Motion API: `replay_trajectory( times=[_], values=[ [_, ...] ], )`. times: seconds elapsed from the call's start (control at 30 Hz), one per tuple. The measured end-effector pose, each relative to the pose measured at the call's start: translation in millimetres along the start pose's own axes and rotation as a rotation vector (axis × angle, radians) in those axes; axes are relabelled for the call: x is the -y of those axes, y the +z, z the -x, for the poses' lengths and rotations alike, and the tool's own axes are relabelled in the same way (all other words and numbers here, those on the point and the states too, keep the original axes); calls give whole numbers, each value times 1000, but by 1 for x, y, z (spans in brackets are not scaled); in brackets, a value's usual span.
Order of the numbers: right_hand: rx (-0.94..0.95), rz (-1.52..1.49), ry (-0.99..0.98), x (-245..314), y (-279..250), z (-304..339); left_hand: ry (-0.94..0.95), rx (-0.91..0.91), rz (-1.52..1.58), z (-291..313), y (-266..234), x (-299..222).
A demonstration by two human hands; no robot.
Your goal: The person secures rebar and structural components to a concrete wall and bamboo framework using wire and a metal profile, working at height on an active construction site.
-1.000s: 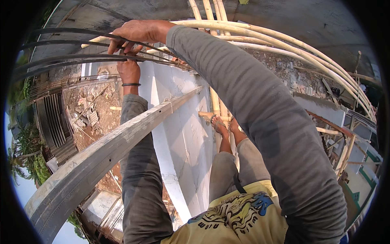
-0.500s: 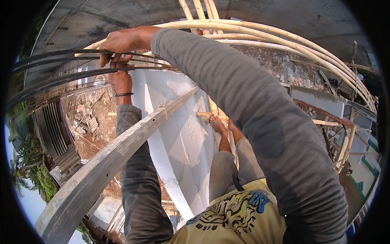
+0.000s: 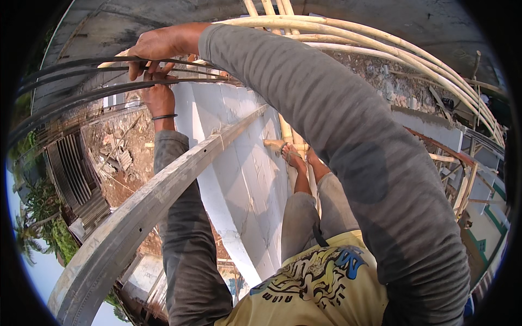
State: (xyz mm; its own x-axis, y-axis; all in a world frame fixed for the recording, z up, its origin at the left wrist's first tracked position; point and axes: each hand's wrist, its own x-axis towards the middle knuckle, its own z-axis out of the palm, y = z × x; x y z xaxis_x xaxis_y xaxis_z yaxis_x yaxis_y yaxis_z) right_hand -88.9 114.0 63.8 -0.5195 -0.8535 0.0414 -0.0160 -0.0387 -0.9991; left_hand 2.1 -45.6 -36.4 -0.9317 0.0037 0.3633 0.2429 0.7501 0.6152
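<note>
Several long, dark rods that look like steel reinforcing bars point(image 3: 81, 95) run from the left rim past the top of a pale wall. My left hand point(image 3: 158, 100), a dark band at its wrist, reaches up from below with its fingers closed around the lower rod. Just above it, my right hand point(image 3: 162, 44) comes over from the right, palm down, fingers curled over the upper rod. The fingertips of both hands nearly meet between the rods, and overlapping fingers partly hide the grip there.
A long grey wooden beam point(image 3: 157, 193) slants across below my hands, over the white-grey wall point(image 3: 244, 190). Bamboo poles point(image 3: 359, 38) curve along the top right. My feet point(image 3: 293, 156) stand on bamboo poles. Rubble ground point(image 3: 111, 187) and corrugated sheets point(image 3: 68, 168) lie far below.
Both hands and the rods appear slightly higher in the picture, as the whole view has shifted a little. My hands keep hold of the rods, and the fingers have moved only slightly.
</note>
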Motion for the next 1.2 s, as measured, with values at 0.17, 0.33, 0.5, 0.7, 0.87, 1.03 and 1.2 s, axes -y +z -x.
replay_trajectory(
  times=[0.17,0.33,0.5,0.7,0.87,1.03,1.2],
  values=[
    [1,-28,-22,-8,-7,-4,85,-14,-98,-4,9,7],
    [-12,-68,20,-5,1,-1,52,9,-165,1,0,1],
    [0,-33,17,-7,-5,1,-121,23,-31,-1,5,-19],
    [-9,-53,-4,-5,-3,-1,20,54,-229,-3,1,-17],
    [-5,-43,11,6,2,8,80,-12,-195,1,-10,-13],
    [-445,-153,-135,-33,-27,58,-361,-65,416,-6,6,-46],
    [-780,-321,412,-151,-12,241,-433,-68,467,-6,-3,-53]
  ],
)
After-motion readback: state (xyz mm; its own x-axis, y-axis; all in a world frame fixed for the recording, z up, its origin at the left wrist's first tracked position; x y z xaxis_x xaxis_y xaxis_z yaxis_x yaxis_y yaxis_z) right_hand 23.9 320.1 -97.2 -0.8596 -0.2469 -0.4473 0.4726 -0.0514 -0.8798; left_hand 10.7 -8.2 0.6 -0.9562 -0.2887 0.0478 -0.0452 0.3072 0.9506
